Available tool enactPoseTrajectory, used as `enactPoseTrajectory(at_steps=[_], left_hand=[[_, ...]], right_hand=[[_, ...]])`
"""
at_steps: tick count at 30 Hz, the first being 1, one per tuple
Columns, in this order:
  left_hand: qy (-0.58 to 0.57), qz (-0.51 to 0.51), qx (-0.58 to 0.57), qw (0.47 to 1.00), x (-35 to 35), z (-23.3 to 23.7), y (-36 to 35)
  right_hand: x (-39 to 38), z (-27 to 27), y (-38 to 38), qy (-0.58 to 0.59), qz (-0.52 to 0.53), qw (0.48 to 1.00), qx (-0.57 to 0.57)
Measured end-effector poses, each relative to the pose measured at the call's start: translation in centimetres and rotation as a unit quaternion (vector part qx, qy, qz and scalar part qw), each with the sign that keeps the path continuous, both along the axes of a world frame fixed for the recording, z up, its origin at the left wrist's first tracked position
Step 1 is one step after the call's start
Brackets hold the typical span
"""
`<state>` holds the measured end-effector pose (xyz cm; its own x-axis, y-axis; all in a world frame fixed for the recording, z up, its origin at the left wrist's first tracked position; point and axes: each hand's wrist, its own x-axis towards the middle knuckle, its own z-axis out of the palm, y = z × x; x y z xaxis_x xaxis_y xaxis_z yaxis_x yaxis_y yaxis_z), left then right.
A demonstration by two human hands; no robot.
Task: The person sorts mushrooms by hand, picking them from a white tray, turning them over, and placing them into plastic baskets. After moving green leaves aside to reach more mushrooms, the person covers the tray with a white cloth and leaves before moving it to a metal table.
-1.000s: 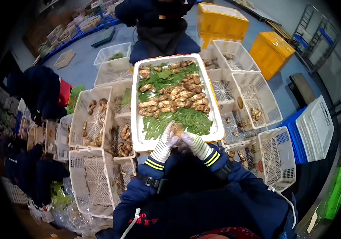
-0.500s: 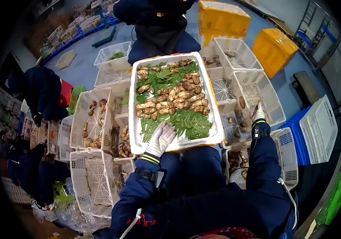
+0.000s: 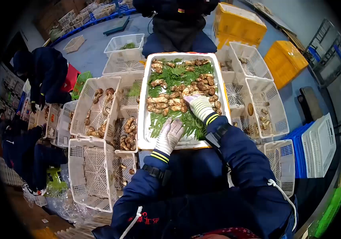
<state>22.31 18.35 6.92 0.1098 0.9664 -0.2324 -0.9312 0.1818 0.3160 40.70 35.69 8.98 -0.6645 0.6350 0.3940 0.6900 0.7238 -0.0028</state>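
Note:
A white foam box (image 3: 143,131) lies in front of me, lined with green fern leaves (image 3: 166,81) and holding rows of brown-and-cream mushrooms (image 3: 174,104). My left hand (image 3: 169,136), in a striped glove, rests open on the ferns at the box's near side, fingers stretched out. Over the right part of the middle mushroom row, my gloved right hand (image 3: 200,106) has its fingers bent together around a mushroom, which they mostly cover.
White plastic crates flank the box; the left crate (image 3: 116,85) and right crate (image 3: 284,115) contain mushrooms. A person (image 3: 178,28) sits opposite, others work at left. Yellow boxes (image 3: 284,59) stand behind right, beside stacked white and blue baskets (image 3: 318,147).
My right hand has come from the right-hand crate to the mushrooms in the foam box. My left hand stays at the near edge. The view has shifted slightly.

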Motion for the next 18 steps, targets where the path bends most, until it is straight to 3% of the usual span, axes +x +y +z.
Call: enactPoseTrajectory(at_steps=[2, 3, 4, 6, 7, 10, 11, 12, 15, 16, 18], left_hand=[[0.008, -0.001, 0.006, 1.000, 0.0, 0.3, -0.2], [-0.011, -0.006, 0.012, 1.000, -0.2, -0.2, -0.2], [-0.021, -0.008, 0.017, 1.000, -0.3, -0.7, -0.1], [-0.032, -0.010, 0.017, 0.999, -0.5, -1.2, 0.1], [-0.044, -0.014, 0.016, 0.999, -0.4, -0.9, 0.1], [-0.058, -0.025, 0.027, 0.998, -0.5, -1.4, 0.1], [-0.067, -0.040, 0.036, 0.996, -0.7, -1.4, 0.1], [-0.075, -0.055, 0.045, 0.995, -0.8, -1.3, 0.1], [-0.068, -0.097, 0.068, 0.991, -0.7, -0.9, 0.0], [-0.058, -0.109, 0.074, 0.990, -0.8, -0.5, -0.2], [-0.016, -0.103, 0.079, 0.991, -0.7, -0.7, -0.4]], right_hand=[[-2.2, -0.7, -0.1, -0.060, -0.036, 0.994, -0.085], [-2.9, 0.0, 0.0, -0.106, -0.012, 0.994, -0.027], [-3.0, 0.6, -0.2, -0.148, -0.056, 0.983, -0.098], [-3.6, 1.8, 0.3, -0.218, -0.066, 0.967, -0.116], [-3.4, 2.0, -0.1, -0.198, -0.092, 0.967, -0.131], [-0.1, 2.8, -2.1, -0.053, -0.099, 0.987, -0.113], [1.0, 4.0, -3.7, 0.091, -0.061, 0.990, -0.091], [1.2, 5.4, -4.7, 0.115, -0.088, 0.987, -0.076], [1.8, 5.8, -7.6, 0.372, -0.103, 0.889, -0.246], [0.8, 8.3, -10.0, 0.412, -0.128, 0.844, -0.319], [-0.7, 7.4, -12.3, 0.469, -0.094, 0.807, -0.347]])
